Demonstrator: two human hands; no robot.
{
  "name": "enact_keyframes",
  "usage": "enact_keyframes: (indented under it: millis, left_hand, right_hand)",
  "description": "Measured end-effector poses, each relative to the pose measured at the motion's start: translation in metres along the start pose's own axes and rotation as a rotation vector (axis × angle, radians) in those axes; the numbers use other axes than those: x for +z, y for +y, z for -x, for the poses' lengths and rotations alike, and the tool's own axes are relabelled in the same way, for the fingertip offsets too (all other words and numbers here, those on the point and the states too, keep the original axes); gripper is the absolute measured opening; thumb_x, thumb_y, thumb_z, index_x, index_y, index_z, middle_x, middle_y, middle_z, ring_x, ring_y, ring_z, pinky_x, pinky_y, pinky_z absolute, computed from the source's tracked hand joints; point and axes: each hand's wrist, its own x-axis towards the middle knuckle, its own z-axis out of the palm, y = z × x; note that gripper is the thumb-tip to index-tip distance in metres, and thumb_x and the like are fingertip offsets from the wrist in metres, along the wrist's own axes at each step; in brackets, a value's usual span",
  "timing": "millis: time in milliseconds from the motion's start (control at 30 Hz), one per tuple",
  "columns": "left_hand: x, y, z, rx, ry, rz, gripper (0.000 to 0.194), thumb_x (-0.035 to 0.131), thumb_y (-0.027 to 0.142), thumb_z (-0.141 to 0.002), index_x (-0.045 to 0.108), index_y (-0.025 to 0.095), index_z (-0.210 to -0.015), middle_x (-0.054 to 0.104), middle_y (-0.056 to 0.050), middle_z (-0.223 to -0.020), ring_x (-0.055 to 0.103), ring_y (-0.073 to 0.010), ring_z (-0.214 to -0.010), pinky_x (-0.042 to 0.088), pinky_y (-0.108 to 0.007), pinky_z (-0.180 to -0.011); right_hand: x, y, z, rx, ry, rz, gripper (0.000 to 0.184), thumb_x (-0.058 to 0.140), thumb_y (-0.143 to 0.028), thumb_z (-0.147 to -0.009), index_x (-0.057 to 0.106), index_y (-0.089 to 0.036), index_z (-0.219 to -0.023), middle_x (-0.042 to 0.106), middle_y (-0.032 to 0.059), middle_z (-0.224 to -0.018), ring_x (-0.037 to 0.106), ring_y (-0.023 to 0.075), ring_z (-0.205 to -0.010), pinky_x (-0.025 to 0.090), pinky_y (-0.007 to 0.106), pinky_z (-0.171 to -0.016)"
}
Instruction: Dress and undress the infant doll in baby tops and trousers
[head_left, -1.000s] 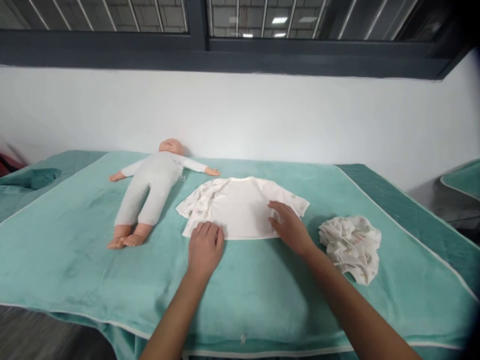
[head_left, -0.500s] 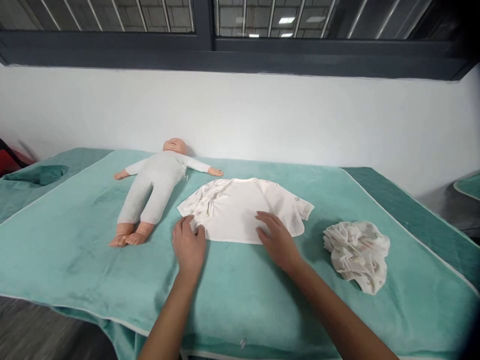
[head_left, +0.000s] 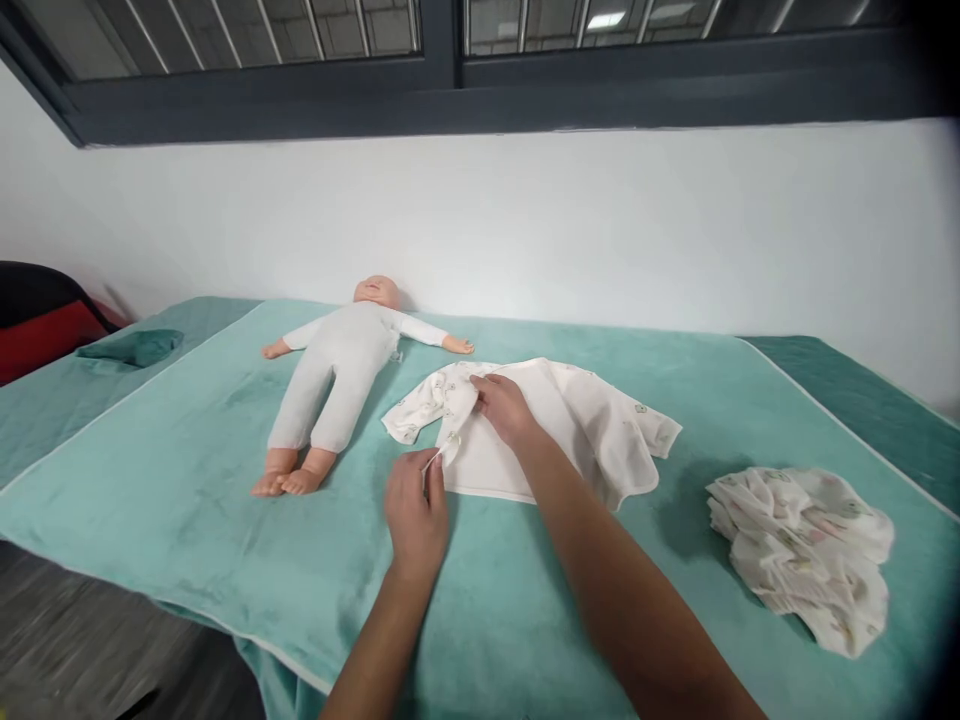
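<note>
A white baby shirt (head_left: 555,400) with a small print lies spread out on the green cover, its front parted so the plain inside shows. My left hand (head_left: 417,505) pinches the lower corner of the shirt's left front flap. Farther up the same flap, my right hand (head_left: 504,405) grips the edge between thumb and fingers. My right forearm crosses over the shirt's lower hem. Just left of the shirt, a baby doll (head_left: 334,355) in a white body suit lies on its back, arms spread, one hand close to the shirt's sleeve.
A crumpled printed white cloth garment (head_left: 806,550) lies to the right. The green cover (head_left: 187,450) drapes over the front edge. A white wall (head_left: 600,230) and dark window frame (head_left: 300,105) rise behind. A red and black item (head_left: 49,325) sits at far left.
Both hands have gone from resting on the shirt to gripping its left front flap. My right hand moved left and up. The view has turned left.
</note>
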Motion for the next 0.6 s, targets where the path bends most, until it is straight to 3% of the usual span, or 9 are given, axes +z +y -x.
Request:
enact_keyframes:
  millis: [133, 300, 433, 600]
  left_hand:
    - [0.002, 0.002, -0.001, -0.055, -0.04, 0.034, 0.018, 0.047, 0.026, -0.098, 0.063, 0.019, -0.102, 0.067, -0.004, -0.094, 0.062, -0.0176, -0.09, 0.047, -0.03, -0.082]
    - [0.002, 0.004, -0.003, -0.149, -0.034, 0.094, 0.018, 0.048, 0.027, -0.097, 0.063, 0.02, -0.104, 0.067, -0.004, -0.098, 0.062, -0.0156, -0.091, 0.048, -0.027, -0.081]
    - [-0.002, 0.006, -0.001, -0.097, -0.153, 0.146, 0.021, 0.049, 0.021, -0.095, 0.065, 0.021, -0.109, 0.063, -0.004, -0.103, 0.061, -0.0155, -0.098, 0.049, -0.028, -0.086]
    - [-0.006, 0.005, 0.01, -0.07, -0.312, 0.112, 0.044, 0.046, 0.005, -0.084, 0.064, 0.024, -0.119, 0.054, -0.007, -0.126, 0.053, -0.0194, -0.12, 0.045, -0.036, -0.103]
  right_hand:
    - [-0.015, -0.007, 0.0, 0.013, -0.099, -0.11, 0.028, 0.078, -0.034, -0.069, 0.061, -0.017, -0.085, 0.065, 0.0052, -0.087, 0.063, 0.0164, -0.08, 0.054, 0.028, -0.07]
    - [-0.017, -0.011, 0.002, -0.008, -0.174, -0.16, 0.031, 0.078, -0.028, -0.067, 0.063, -0.019, -0.092, 0.067, 0.0043, -0.095, 0.064, 0.0173, -0.091, 0.053, 0.03, -0.083]
    - [-0.016, -0.015, 0.002, -0.026, -0.226, -0.117, 0.037, 0.072, -0.019, -0.061, 0.06, -0.02, -0.095, 0.067, 0.0032, -0.096, 0.065, 0.0182, -0.092, 0.052, 0.031, -0.083]
    - [-0.02, -0.019, 0.006, -0.085, -0.151, 0.057, 0.05, 0.069, -0.022, -0.064, 0.056, -0.024, -0.113, 0.068, 0.0003, -0.095, 0.065, 0.019, -0.086, 0.051, 0.034, -0.082]
